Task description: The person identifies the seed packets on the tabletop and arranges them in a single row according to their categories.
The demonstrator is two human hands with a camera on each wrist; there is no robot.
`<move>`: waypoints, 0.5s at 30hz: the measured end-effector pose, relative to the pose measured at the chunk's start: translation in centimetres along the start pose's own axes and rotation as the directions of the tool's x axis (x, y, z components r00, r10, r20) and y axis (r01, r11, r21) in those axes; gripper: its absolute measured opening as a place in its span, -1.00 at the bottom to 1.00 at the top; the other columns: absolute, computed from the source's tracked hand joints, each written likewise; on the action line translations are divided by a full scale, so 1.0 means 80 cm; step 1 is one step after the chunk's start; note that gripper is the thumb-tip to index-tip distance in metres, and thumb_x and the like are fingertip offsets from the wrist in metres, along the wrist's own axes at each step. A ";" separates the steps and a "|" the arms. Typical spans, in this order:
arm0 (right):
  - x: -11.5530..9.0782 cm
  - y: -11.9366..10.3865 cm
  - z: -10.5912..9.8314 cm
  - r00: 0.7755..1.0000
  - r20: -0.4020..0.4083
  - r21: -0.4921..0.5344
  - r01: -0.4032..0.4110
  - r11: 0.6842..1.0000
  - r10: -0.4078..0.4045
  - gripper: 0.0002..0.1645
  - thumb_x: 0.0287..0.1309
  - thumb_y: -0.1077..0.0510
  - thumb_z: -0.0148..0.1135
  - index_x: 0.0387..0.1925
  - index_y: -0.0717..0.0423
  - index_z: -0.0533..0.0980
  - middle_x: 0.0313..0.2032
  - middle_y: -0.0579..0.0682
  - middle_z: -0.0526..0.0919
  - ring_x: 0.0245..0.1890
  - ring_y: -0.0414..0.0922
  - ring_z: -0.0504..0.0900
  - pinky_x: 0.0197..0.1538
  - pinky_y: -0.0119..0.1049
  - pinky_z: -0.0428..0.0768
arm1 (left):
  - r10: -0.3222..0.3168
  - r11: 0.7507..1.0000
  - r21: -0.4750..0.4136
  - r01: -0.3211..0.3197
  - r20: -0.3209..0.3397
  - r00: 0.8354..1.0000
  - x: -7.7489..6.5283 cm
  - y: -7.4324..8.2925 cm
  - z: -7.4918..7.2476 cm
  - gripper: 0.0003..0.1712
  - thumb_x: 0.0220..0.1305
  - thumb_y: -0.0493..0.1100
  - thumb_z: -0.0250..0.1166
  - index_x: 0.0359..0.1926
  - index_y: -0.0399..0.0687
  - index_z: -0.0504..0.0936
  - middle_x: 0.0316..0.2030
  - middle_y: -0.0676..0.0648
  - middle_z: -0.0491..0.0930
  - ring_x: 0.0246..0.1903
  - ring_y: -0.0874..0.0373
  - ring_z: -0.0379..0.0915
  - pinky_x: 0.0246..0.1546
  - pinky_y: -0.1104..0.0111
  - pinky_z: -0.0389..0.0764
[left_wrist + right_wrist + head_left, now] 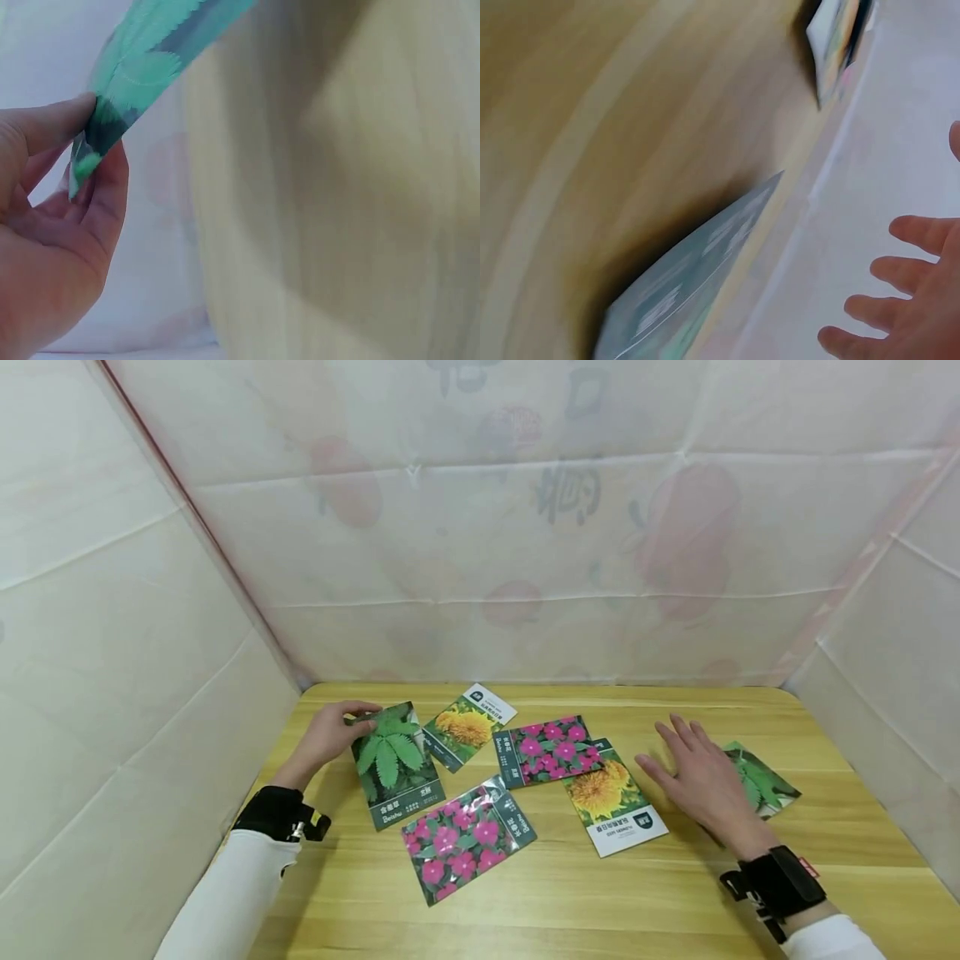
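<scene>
My left hand [327, 737] pinches the upper left edge of a dark green leaf seed packet [392, 766] between thumb and fingers. In the left wrist view this packet [142, 71] slants up from the fingertips. My right hand [699, 783], fingers spread and holding nothing, hovers at the right beside another green leaf packet [761, 783], overlapping it in the head view. The right wrist view shows a grey-green packet [686, 277] on the wood, apart from the extended fingers [907, 274].
Between the hands lie a pink flower packet [465, 843], a second pink one [547, 752] overlapping a yellow flower packet [611, 797], and another yellow one [468, 727] behind. The wooden table [570, 910] is enclosed by pale fabric walls [480, 552].
</scene>
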State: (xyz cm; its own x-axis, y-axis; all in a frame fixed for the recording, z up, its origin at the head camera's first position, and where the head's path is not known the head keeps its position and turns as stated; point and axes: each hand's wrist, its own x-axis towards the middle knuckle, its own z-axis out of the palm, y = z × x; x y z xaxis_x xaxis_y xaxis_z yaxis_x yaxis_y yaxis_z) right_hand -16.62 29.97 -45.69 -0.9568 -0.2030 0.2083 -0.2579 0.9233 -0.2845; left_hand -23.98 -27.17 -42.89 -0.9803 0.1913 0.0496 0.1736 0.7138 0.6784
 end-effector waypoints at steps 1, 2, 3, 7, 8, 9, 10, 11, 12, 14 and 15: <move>0.001 -0.003 -0.001 1.000 0.003 0.008 0.001 1.000 -0.001 -0.03 0.50 -0.34 0.06 0.52 0.36 0.23 0.51 0.48 0.11 0.48 0.50 0.04 0.41 0.44 0.11 | -0.003 0.999 -0.033 0.004 0.012 1.000 -0.002 0.004 -0.003 -0.60 0.52 -0.22 0.26 0.29 -0.23 0.61 0.20 -0.35 0.57 0.16 -0.30 0.46 0.06 -0.06 0.55; 0.003 -0.007 -0.001 1.000 0.005 0.014 0.002 1.000 -0.002 -0.03 0.50 -0.34 0.06 0.52 0.35 0.23 0.51 0.47 0.11 0.49 0.49 0.04 0.42 0.43 0.11 | -0.006 0.998 -0.063 0.007 0.019 1.000 -0.003 0.008 -0.005 -0.59 0.53 -0.22 0.25 0.30 -0.23 0.60 0.22 -0.36 0.56 0.18 -0.30 0.45 0.08 -0.06 0.54; 0.004 -0.011 -0.001 1.000 0.010 0.020 0.001 1.000 -0.002 -0.03 0.50 -0.34 0.06 0.52 0.35 0.23 0.52 0.45 0.10 0.50 0.48 0.03 0.42 0.43 0.10 | -0.007 0.996 -0.087 0.010 0.026 1.000 -0.004 0.011 -0.007 -0.59 0.53 -0.21 0.25 0.32 -0.22 0.60 0.23 -0.36 0.54 0.20 -0.29 0.43 0.10 -0.05 0.53; 0.008 -0.028 0.001 1.000 0.007 0.052 0.013 0.999 -0.013 -0.06 0.51 -0.32 0.07 0.52 0.32 0.24 0.53 0.41 0.11 0.52 0.43 0.03 0.44 0.41 0.09 | -0.007 0.990 -0.138 0.010 0.023 1.000 -0.005 0.026 -0.012 -0.57 0.55 -0.16 0.24 0.34 -0.19 0.59 0.25 -0.34 0.53 0.20 -0.25 0.43 0.09 0.00 0.51; 0.009 -0.033 0.003 1.000 0.000 0.063 0.022 0.998 -0.022 -0.08 0.51 -0.30 0.09 0.51 0.32 0.26 0.53 0.41 0.13 0.52 0.43 0.04 0.44 0.40 0.10 | -0.009 0.989 -0.145 0.012 0.019 1.000 -0.004 0.030 -0.012 -0.57 0.55 -0.15 0.24 0.34 -0.17 0.59 0.25 -0.33 0.53 0.20 -0.24 0.43 0.09 0.02 0.50; 0.010 -0.038 0.005 0.999 -0.007 0.076 0.031 0.997 -0.031 -0.10 0.51 -0.28 0.11 0.51 0.32 0.27 0.52 0.40 0.15 0.52 0.42 0.06 0.45 0.39 0.10 | -0.009 0.988 -0.151 0.011 0.017 1.000 -0.005 0.035 -0.012 -0.56 0.55 -0.14 0.24 0.34 -0.16 0.59 0.26 -0.32 0.53 0.21 -0.23 0.43 0.09 0.02 0.50; 0.010 -0.043 0.006 0.999 -0.014 0.094 0.042 0.995 -0.041 -0.11 0.51 -0.27 0.12 0.51 0.31 0.27 0.52 0.39 0.16 0.52 0.41 0.06 0.46 0.37 0.10 | -0.011 0.987 -0.160 0.013 0.014 1.000 -0.005 0.039 -0.011 -0.57 0.55 -0.13 0.25 0.34 -0.14 0.59 0.26 -0.31 0.54 0.20 -0.22 0.43 0.09 0.04 0.49; 0.011 -0.048 0.009 0.998 -0.024 0.105 0.053 0.993 -0.051 -0.13 0.51 -0.26 0.12 0.50 0.31 0.29 0.52 0.37 0.18 0.52 0.40 0.09 0.46 0.35 0.12 | -0.010 0.986 -0.169 0.011 0.012 1.000 -0.005 0.044 -0.010 -0.57 0.55 -0.12 0.25 0.34 -0.13 0.60 0.26 -0.29 0.54 0.20 -0.21 0.44 0.09 0.05 0.48; 0.012 -0.053 0.012 0.998 -0.030 0.118 0.065 0.991 -0.062 -0.14 0.51 -0.25 0.12 0.50 0.29 0.29 0.51 0.36 0.20 0.51 0.39 0.11 0.47 0.33 0.13 | -0.004 0.984 -0.177 0.005 0.008 1.000 -0.005 0.050 -0.008 -0.56 0.54 -0.12 0.26 0.34 -0.13 0.60 0.25 -0.28 0.56 0.19 -0.20 0.44 0.08 0.07 0.49; 0.013 -0.065 0.017 0.996 -0.042 0.159 0.087 0.983 -0.081 -0.18 0.53 -0.22 0.12 0.49 0.28 0.30 0.50 0.33 0.24 0.50 0.36 0.15 0.47 0.28 0.16 | 0.019 0.980 -0.197 -0.017 0.008 1.000 -0.005 0.060 -0.003 -0.56 0.53 -0.13 0.27 0.33 -0.14 0.60 0.22 -0.26 0.58 0.14 -0.18 0.46 0.03 0.12 0.49; 0.014 -0.072 0.019 0.995 -0.050 0.178 0.097 0.979 -0.090 -0.20 0.54 -0.21 0.12 0.49 0.28 0.31 0.49 0.32 0.27 0.48 0.35 0.19 0.47 0.26 0.18 | 0.034 0.977 -0.209 -0.032 0.006 0.999 -0.005 0.066 0.001 -0.56 0.53 -0.14 0.28 0.33 -0.15 0.60 0.19 -0.26 0.59 0.11 -0.17 0.47 -0.01 0.15 0.49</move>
State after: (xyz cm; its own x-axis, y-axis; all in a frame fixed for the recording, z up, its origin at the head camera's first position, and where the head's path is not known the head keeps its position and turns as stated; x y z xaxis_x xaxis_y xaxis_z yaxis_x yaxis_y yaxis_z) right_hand -16.42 23.93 -45.24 -0.9218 -0.2682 0.2799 -0.3694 0.8266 -0.4246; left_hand -22.70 -23.45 -39.39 -0.9733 0.2193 0.0678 0.1809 0.5510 0.8147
